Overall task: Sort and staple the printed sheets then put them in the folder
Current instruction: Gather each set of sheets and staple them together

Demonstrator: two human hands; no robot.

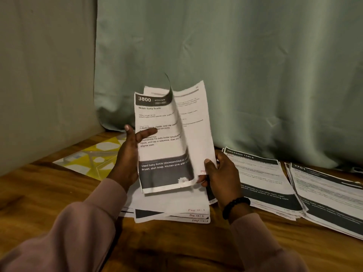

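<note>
1. The held sheets (170, 138), a few printed pages headed "3800 Kitchen – Wash baby bottle", stood upright above the wooden table (49, 193), the front page curling away at its top.
2. The left hand (129, 154) grasped their left edge, thumb across the print; the right hand (218, 173) pinched the lower right corner.
3. Sorting looked underway; the next move likely called for reading page numbers.
4. Other piles lay around: a near stack (176, 211), a dressing-table stack (263, 177), a right stack (330, 195), and a yellow folder (94, 160) at left.
</note>
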